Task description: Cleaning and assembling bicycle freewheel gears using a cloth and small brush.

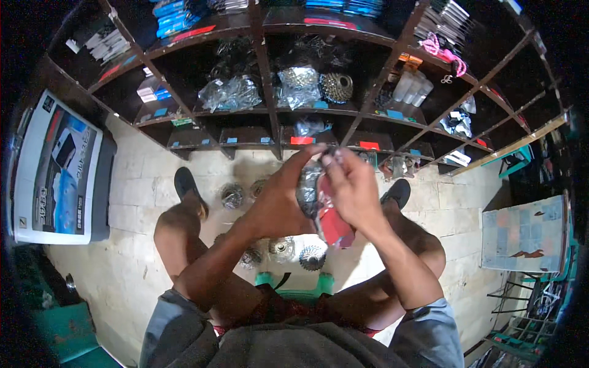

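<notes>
In front of me, above the floor, my left hand (282,202) grips a round, dark silvery bicycle cassette (308,191) by its left side. My right hand (356,193) has its fingers bent at the cassette's upper right edge, closed on a limp red piece (334,228) that hangs down beside it. Whether the red piece is cloth or plastic is hard to tell through the blur. Below my hands, several cassettes lie on the floor, among them a bare one (313,257), a silvery one (281,249) and one that looks wrapped in clear plastic (232,195).
A dark wooden shelf (265,80) of square compartments spans the far side, holding bagged parts (230,92) and another cassette (336,88). On the left stands a large printed box (58,178). A worn patterned tabletop (521,236) is at right. Beneath me is a green stool (325,283).
</notes>
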### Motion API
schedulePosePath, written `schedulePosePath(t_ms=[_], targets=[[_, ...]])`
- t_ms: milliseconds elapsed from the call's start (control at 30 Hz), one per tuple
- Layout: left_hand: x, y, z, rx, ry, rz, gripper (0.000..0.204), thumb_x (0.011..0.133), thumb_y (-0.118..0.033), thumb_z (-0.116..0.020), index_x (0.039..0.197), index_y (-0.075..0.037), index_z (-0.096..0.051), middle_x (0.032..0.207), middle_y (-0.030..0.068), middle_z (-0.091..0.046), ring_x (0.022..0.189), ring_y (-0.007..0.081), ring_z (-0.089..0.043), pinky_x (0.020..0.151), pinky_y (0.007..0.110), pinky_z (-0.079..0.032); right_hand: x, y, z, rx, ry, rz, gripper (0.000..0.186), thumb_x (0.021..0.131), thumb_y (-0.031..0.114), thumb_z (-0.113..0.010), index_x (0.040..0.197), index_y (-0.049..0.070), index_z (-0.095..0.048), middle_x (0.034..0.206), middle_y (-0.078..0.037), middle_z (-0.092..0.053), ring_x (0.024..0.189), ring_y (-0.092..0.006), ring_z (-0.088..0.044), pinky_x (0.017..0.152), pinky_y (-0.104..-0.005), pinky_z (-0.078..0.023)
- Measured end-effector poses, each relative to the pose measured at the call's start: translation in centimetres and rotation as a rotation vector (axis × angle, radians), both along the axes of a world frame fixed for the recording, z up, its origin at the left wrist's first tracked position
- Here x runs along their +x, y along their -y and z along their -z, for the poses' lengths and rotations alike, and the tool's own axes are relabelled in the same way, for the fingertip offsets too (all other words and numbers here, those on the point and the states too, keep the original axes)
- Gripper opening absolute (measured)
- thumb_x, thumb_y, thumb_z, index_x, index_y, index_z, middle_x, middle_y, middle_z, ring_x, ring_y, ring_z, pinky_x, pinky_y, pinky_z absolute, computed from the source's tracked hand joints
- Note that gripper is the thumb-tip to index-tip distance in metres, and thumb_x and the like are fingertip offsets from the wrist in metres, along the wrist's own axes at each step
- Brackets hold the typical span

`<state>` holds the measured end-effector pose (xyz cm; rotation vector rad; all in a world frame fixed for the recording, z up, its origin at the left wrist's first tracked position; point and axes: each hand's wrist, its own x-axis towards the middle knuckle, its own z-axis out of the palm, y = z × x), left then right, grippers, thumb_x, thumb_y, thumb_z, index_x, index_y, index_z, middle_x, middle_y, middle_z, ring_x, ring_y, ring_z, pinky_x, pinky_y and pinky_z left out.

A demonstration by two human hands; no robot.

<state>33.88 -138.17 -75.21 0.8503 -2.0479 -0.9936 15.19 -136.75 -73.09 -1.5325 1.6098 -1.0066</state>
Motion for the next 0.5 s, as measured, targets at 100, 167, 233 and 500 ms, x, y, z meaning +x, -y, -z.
schedulePosePath(t_ms=[100,167,233,500], targets=[[-0.5,-0.5,-0.5,0.277,-0.269,-0.059,0.133,0.054,-0.012,-0.1,0.161,-0.013,-0.02,0.138,0.0139,-0.059,0.123,0.0245,-0.061,0.106,0.04,-0.05,-1.0,1.2,-0.5,0.049,0.248,0.085,0.029,0.105,0.022,-0.062,0.085,0.002,-0.062,0.064,0.003,-0.055,0.059,-0.0061,-0.045,0.053,-0.0295,-0.035],[-1.4,-1.0,-0.9,0.507,-0.537,-0.077,0.099,0.066,-0.012,-0.095,0.151,-0.008,-0.044,0.134,0.008,-0.062,0.12,0.0173,-0.062,0.106,0.034,-0.049,-1.3,1.9,-0.6,-0.054,0.332,0.133,0.029,0.106,0.022,-0.061,0.084,0.004,-0.062,0.065,0.006,-0.053,0.059,-0.0039,-0.043,0.053,-0.0272,-0.033],[-2.0,-1.4,-1.0,0.722,-0.539,-0.04,0.081,0.075,-0.011,-0.09,0.145,-0.005,-0.05,0.128,0.0055,-0.066,0.115,0.0144,-0.063,0.101,0.032,-0.051,-1.3,2.3,-0.5,-0.111,0.448,0.174,0.029,0.107,0.023,-0.061,0.084,0.006,-0.062,0.067,0.009,-0.053,0.06,-0.0012,-0.042,0.053,-0.0244,-0.032],[-1.0,-1.5,-1.1,0.732,-0.457,-0.053,0.03,0.087,-0.016,-0.083,0.11,-0.001,-0.074,0.096,0.0034,-0.077,0.088,0.0111,-0.068,0.085,0.03,-0.055,-1.7,2.2,-1.4,-0.143,0.434,0.36,0.037,0.11,0.035,-0.053,0.082,0.011,-0.06,0.064,0.006,-0.052,0.056,-0.0057,-0.044,0.053,-0.0263,-0.033]])
